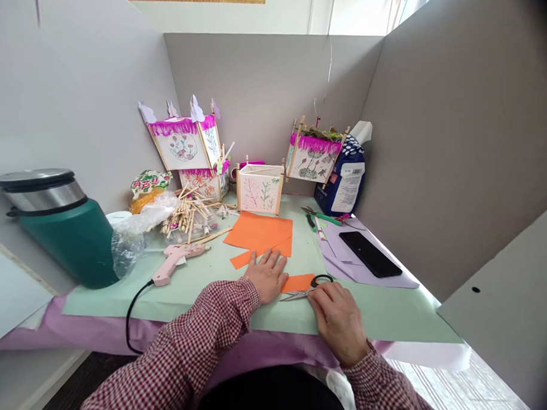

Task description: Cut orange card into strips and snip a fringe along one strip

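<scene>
One packet [151, 182] is Chinese-lettered; left hand [267, 278] lies spread on orange paper [257, 230], right hand [341, 319] pinches scissors [298, 295]

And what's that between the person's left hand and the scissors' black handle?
In the head view, a small piece of orange paper lies between the left hand and the black handle, the scissor blades beside its near edge.
</scene>
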`<state>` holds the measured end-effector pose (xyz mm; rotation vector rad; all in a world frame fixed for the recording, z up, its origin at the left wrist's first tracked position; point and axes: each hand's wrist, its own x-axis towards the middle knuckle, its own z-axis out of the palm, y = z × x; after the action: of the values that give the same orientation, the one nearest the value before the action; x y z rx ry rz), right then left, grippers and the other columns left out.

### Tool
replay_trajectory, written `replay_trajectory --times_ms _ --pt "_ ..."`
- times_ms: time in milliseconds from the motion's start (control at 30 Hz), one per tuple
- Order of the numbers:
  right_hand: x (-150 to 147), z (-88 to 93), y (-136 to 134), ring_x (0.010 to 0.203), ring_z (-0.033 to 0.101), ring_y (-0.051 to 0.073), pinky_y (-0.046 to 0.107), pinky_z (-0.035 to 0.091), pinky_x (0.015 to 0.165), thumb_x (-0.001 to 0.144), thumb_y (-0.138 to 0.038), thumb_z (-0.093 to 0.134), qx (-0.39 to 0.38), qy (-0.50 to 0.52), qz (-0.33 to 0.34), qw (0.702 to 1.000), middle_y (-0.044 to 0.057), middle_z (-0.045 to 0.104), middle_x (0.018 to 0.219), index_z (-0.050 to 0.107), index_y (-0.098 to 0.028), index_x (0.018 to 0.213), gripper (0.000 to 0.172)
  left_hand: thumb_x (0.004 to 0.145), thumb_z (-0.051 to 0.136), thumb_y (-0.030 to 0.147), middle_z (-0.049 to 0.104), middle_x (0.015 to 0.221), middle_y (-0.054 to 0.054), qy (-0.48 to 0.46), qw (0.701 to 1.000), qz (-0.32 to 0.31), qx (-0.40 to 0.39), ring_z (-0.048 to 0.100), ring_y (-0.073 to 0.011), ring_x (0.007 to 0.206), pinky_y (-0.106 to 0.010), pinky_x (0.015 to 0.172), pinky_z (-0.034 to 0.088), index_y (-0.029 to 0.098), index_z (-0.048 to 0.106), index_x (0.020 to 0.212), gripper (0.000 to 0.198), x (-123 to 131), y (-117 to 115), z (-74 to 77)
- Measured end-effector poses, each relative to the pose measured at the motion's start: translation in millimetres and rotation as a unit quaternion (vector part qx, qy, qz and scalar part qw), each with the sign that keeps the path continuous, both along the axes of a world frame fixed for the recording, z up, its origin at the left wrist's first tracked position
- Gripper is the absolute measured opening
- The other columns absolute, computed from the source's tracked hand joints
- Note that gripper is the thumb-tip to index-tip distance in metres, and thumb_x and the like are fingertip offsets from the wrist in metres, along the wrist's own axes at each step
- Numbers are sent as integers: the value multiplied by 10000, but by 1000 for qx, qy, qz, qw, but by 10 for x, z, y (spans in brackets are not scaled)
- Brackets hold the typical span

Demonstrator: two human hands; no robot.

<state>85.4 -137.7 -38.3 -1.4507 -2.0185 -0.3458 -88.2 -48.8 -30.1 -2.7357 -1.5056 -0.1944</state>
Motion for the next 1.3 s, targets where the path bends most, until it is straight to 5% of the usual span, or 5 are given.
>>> replay_trajectory --times_ms 233,333,433,533,1300 --pt "166 130 243 770 449 155 298 278 683 857 -204 436 12 -45 35 998 35 541 770 579 -184 758 175 858 270 324 144 1449 -121 -72 991 102 -46 63 -275 1327 -508 1034 148 135 239 1359 536 180 -133 174" --pt "247 121 269 762 461 149 289 283 676 862 -216 428 11 -39 37 998 33 543 766 584 -185 751 195 877 230 313 171 1446 -95 -83 990 27 -109 105 -231 1327 -435 1041 203 159 248 1356 503 69 -138 284" --pt "266 102 252 764 469 150 289 292 682 862 -220 425 2 -33 43 999 31 548 770 583 -187 750 197 888 227 299 189 1447 -19 -59 988 -105 -98 105 -173 1330 -405 1063 157 236 276 1345 464 -116 -126 315" --pt "259 90 231 768 474 152 290 300 686 862 -220 422 4 -30 55 998 35 555 781 584 -188 761 194 897 225 311 233 1433 19 -24 983 -160 -82 120 -158 1327 -416 1069 114 288 271 1345 451 -235 -107 256" --pt "114 71 167 782 454 162 295 305 684 861 -168 387 -23 -43 78 996 49 533 803 555 -178 805 177 913 131 404 249 1424 47 -9 987 -153 -44 141 -153 1324 -427 1062 90 317 239 1351 460 -215 -98 140"
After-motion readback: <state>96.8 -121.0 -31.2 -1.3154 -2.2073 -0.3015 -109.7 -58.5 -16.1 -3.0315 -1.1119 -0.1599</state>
